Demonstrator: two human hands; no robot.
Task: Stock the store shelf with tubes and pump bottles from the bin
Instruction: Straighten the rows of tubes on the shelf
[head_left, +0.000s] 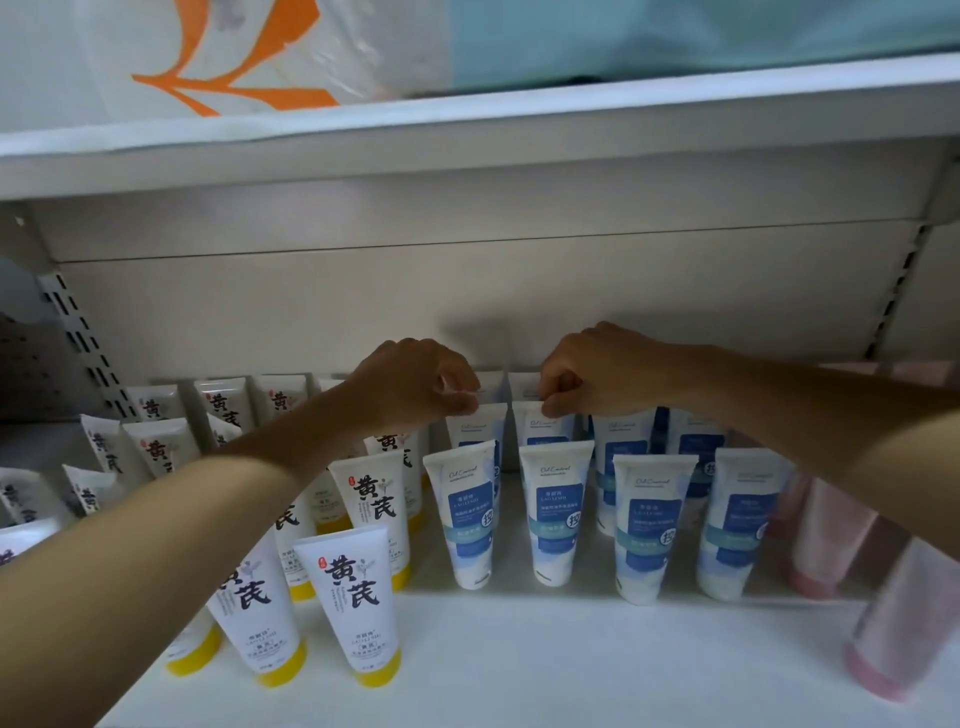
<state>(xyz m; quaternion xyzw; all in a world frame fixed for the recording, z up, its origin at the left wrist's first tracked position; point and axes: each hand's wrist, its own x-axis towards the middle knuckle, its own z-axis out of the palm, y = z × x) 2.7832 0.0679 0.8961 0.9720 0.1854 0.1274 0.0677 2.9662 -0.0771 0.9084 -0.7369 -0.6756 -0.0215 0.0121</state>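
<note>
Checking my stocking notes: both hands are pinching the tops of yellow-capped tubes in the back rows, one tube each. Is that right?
Not quite. In the head view the left hand and right hand each pinch the top of a blue-labelled tube in the back rows, one tube each. The yellow-capped tubes stand further left, untouched.

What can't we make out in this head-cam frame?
- Back-row blue-label tubes: the left hand and right hand cover their top edges, so the hold is unclear.
- Pink tubes: blurred, partly behind the right forearm; labels unreadable.
- Yellow-capped tubes: several hidden under the left forearm, leftmost cut by the frame edge.
- Bin: not in view.
</note>
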